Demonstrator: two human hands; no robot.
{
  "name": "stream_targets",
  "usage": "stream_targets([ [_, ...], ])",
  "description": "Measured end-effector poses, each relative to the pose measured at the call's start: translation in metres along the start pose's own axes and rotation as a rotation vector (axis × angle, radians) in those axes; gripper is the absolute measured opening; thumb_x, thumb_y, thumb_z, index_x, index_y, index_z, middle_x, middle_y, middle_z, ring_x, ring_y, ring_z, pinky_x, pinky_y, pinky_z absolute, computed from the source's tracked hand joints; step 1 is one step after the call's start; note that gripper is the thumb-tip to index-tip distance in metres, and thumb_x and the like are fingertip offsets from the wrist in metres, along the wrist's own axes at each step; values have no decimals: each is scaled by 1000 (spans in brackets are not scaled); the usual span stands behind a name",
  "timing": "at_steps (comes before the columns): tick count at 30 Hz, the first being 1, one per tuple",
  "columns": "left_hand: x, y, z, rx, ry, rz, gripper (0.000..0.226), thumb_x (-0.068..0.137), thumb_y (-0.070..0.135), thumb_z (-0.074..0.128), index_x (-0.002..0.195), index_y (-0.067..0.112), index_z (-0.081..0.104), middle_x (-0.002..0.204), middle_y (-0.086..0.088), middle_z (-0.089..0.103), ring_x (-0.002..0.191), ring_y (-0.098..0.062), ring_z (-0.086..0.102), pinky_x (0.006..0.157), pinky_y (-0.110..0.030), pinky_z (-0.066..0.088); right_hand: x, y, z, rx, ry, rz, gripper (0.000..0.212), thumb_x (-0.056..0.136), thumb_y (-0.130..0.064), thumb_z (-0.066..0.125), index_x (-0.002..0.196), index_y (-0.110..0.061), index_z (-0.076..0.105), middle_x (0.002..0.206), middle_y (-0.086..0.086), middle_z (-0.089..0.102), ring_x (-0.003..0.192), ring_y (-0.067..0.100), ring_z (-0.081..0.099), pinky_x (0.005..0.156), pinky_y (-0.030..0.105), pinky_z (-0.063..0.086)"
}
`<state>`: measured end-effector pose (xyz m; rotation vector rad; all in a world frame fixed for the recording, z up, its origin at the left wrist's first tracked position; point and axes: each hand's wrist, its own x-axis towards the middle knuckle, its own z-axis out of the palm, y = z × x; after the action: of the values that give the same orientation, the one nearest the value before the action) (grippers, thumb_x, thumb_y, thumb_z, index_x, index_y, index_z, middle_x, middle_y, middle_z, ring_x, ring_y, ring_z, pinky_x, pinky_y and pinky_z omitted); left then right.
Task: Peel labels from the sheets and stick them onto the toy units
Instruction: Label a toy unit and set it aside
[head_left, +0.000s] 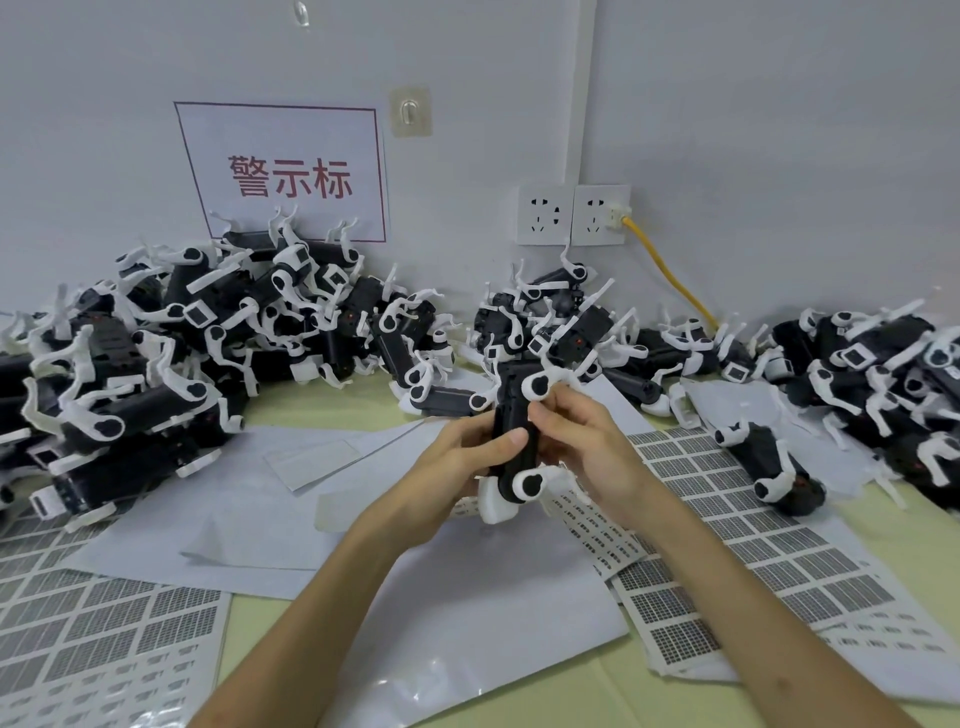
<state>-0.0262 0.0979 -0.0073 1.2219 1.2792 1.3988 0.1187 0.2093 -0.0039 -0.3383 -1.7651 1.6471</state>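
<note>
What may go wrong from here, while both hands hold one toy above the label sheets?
1. The left hand and right hand cover much of the black body of the toy unit, so a label might go on crooked or creased. No label is visible now.
2. Its thin white legs stand near the pile behind and might snag there.
3. The label sheets below overlap loosely, so one could slide or be dragged.

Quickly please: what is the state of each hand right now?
Left hand: closed around the body of the black-and-white toy unit.
Right hand: also gripping that toy unit, higher up; whether it holds a label cannot be told.
</note>
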Motion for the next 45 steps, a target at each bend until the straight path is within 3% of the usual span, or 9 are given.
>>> stream_targets([
  [5, -2, 4, 0, -19, -2, 2, 34, 94, 34, 64, 120, 13, 72, 112, -6, 74, 103, -22, 70, 89, -37, 54, 2, 3, -1, 36, 12, 20, 23, 91, -24, 55, 69, -24, 59, 68, -2, 52, 64, 12, 49, 60, 23, 40],
  [14, -3, 13, -2, -261, 11, -103, 46, 94, 53, 63, 117, 17, 79, 106, -10, 77, 87, -23, 75, 70, -28, 59, 7, 7, -13, -191, 358, -123, 13, 91, -15, 74, 85, -13, 62, 76, -4, 57, 74, 14, 53, 72, 32, 46],
  [19, -4, 13, -13, -395, -88, -248, 42, 90, 51, 62, 102, 18, 83, 88, -8, 77, 68, -19, 74, 53, -28, 57, 5, -6, -32, -215, -17, -121, 41, 89, -14, 74, 128, -26, 66, 127, -15, 67, 114, 5, 64, 90, 20, 53],
  [24, -2, 4, -18, -350, -71, -345, 43, 90, 47, 55, 100, 16, 83, 77, -18, 73, 62, -30, 71, 49, -32, 56, 0, -11, -46, -233, -248, 24, 34, 93, -11, 70, 124, -27, 73, 116, -8, 68, 101, 10, 65, 78, 23, 54],
  [30, 16, -1, -21, -368, 181, -306, 55, 107, 53, 37, 108, 8, 69, 88, -21, 74, 60, -33, 73, 45, -34, 58, 5, -17, -69, 82, 22, 68, 27, 87, -18, 71, 111, -5, 71, 99, 9, 69, 90, 29, 52, 74, 28, 47],
  [33, 19, 1, -28, -385, 306, -200, 53, 111, 44, 35, 106, 2, 67, 80, -16, 75, 64, -29, 76, 50, -33, 61, 8, -26, -83, 626, 334, -55, 26, 90, -16, 73, 113, -5, 67, 108, 12, 69, 86, 24, 57, 62, 21, 57],
  [36, 21, -1, -30, -301, 425, -145, 48, 111, 39, 37, 105, 3, 68, 88, -16, 78, 77, -32, 78, 59, -36, 64, 5, -27, -99, 962, 533, -184, 36, 100, -15, 59, 134, -2, 54, 132, 17, 60, 116, 28, 66, 96, 37, 58],
  [41, 16, -17, -26, 599, 613, 139, 11, 103, 23, 61, 109, 26, 68, 117, 7, 71, 105, -17, 65, 88, -38, 48, 8, -15, -97, 490, 644, -38, 33, 104, -8, 57, 136, -14, 58, 131, 8, 66, 114, 26, 71, 101, 39, 55],
  [45, 15, -27, -31, 986, 444, 68, 59, 99, 26, 66, 154, 21, 46, 156, 2, 49, 140, -21, 47, 113, -42, 39, 11, 3, -75, -290, 589, 52, 30, 100, -10, 58, 123, -26, 68, 118, -5, 69, 90, 8, 72, 74, 24, 55],
])
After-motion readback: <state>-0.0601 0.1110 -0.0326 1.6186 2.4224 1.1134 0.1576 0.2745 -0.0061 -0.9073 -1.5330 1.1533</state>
